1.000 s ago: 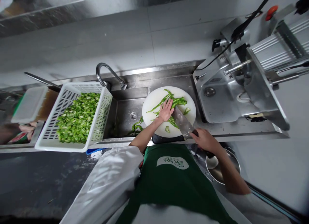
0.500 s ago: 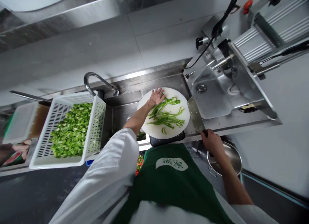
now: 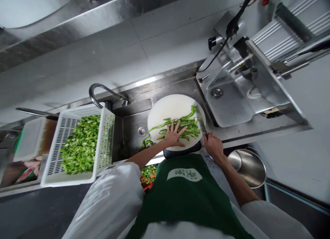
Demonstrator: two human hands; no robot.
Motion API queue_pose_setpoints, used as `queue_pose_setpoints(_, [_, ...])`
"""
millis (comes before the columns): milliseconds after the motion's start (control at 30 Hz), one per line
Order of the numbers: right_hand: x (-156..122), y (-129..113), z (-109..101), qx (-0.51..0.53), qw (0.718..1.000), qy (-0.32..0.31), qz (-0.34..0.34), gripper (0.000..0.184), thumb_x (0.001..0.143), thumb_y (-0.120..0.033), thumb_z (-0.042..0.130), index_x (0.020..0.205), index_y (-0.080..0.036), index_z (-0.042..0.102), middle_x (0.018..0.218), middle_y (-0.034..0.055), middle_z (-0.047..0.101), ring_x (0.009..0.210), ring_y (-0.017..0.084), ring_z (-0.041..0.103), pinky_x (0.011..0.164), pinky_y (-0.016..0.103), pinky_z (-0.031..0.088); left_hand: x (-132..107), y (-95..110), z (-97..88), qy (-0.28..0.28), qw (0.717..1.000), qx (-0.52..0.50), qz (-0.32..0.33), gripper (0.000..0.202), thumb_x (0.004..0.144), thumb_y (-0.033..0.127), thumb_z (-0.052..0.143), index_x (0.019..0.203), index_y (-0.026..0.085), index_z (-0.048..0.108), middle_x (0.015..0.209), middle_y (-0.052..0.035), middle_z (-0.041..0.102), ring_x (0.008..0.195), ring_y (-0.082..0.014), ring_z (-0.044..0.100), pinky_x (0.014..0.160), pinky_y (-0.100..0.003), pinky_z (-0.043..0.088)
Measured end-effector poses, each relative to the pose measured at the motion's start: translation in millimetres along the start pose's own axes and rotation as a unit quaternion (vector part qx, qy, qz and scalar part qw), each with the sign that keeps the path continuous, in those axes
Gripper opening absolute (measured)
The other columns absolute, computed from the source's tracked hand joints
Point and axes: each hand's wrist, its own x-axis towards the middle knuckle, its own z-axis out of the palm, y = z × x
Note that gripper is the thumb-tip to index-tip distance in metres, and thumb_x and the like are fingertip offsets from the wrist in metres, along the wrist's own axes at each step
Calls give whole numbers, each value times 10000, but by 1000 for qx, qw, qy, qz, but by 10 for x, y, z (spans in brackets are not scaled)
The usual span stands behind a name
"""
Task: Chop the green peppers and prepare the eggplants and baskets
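Long green peppers lie in a loose bunch across the round white cutting board. Over their left part my left hand rests with its fingers spread flat. My right hand is wrapped round the handle of a kitchen knife. The blade stands along the right end of the bunch, at the board's right side. Whether the edge touches the peppers, I cannot tell. A few peppers hang past the board's left rim above the sink.
A white perforated basket of chopped green peppers stands at the left. Behind it curves a faucet. A metal slicing machine is at the right, with a steel pot below. Chopped red and green peppers sit below the counter.
My left hand has come down from the board's upper edge onto the peppers and spread its fingers. The knife has moved left to the peppers' right end. The bunch is gathered closer together.
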Motion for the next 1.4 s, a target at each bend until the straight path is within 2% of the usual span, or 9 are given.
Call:
queue_pose_setpoints(200, [131,111,-148,-26,1000,7,-12,419,1128,-387,378,1254,-63,612,1058,238,761,991,330,755,812,354,477,288,115,141,112,984,-34,-135,874,987,682,533,1733,355,215,1814,-94,113,1630,-528,123,1248,-775,192])
queue_pose_setpoints(400, [182,222,-164,-23,1000,13,-3,393,1121,-361,395,1216,-52,618,1009,230,763,966,328,753,797,353,473,619,58,-152,137,973,-70,-170,832,1007,701,456,1713,279,323,1791,-136,217,1605,-538,164,1218,-794,233])
queue_pose_setpoints(533, [169,250,-56,-6,1000,17,-10,383,1126,-362,386,1225,-67,609,993,219,765,948,329,753,777,351,469,603,-325,-434,184,947,-93,-248,613,1063,480,423,1603,203,508,1642,-204,454,1494,-443,406,1191,-649,386])
queue_pose_setpoints(633, [165,256,-19,10,1000,17,-3,370,1122,-365,400,1223,-76,609,987,211,762,930,317,749,766,341,464,578,-739,-534,121,933,-147,-304,479,981,302,551,1424,171,677,1421,-201,636,1285,-352,608,1097,-496,508])
queue_pose_setpoints(733, [169,237,-17,18,1000,15,1,349,1115,-355,415,1204,-82,613,966,206,758,912,311,744,766,337,458,595,-1028,-534,71,942,-181,-274,294,902,244,647,1138,177,808,1182,-134,767,1071,-265,703,1014,-377,554])
queue_pose_setpoints(867, [181,205,-17,20,1000,8,4,325,1114,-343,421,1190,-90,610,951,201,757,912,312,744,764,333,442,776,-1155,-583,83,942,-198,-259,193,887,204,654,962,143,821,966,-135,814,935,-267,737,924,-365,576])
queue_pose_setpoints(1067, [198,242,24,23,1000,10,3,310,1120,-352,416,1171,-109,600,967,187,762,928,306,741,729,321,406,1523,-777,-721,124,943,-242,-192,324,1015,234,517,1214,129,751,1155,-150,800,997,-236,750,978,-368,570])
queue_pose_setpoints(1200, [200,283,54,39,999,16,0,307,1121,-354,429,1174,-103,598,959,172,760,896,280,736,708,311,389,2019,-314,-605,73,954,-252,-142,308,957,427,684,1054,148,772,1076,-169,800,1037,-308,742,1030,-453,569])
queue_pose_setpoints(1400, [203,263,79,72,997,6,9,300,1129,-359,421,1177,-112,585,973,170,762,894,277,743,720,317,402,2201,-250,-694,98,946,-284,-120,142,896,287,755,971,177,706,809,-70,737,876,-261,729,906,-399,592])
